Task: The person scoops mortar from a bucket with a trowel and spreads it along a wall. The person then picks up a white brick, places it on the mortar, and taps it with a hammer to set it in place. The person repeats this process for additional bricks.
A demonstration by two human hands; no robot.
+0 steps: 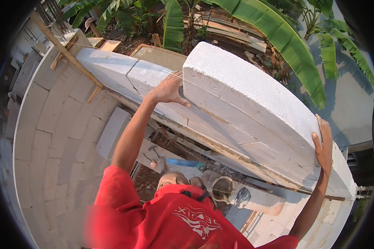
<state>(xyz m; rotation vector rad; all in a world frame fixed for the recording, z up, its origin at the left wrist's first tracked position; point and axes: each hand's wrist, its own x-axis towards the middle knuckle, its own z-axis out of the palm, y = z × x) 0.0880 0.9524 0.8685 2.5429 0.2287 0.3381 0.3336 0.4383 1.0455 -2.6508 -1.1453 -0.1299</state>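
A long white aerated concrete block (255, 89) stands on top of the wall course, held between my two hands. My left hand (170, 90) grips its left end, with the thumb low on the near side and the fingertips at the end face. Around the block's right end is my right hand (325, 143), thumb on the near face and fingers toward the far side. To the left, lower white blocks (149, 76) form the wall's top, with a visible joint between two of them. A thin string (203, 86) crosses in front of the block's near face.
A wooden pole (66, 54) leans at the left corner beside another block wall (58, 141). Below me, a plank carries a bucket (222, 187), a hammer (155, 151), a blue tool (180, 162) and a dark plastic bag (242, 197). Banana leaves (278, 45) overhang beyond the wall.
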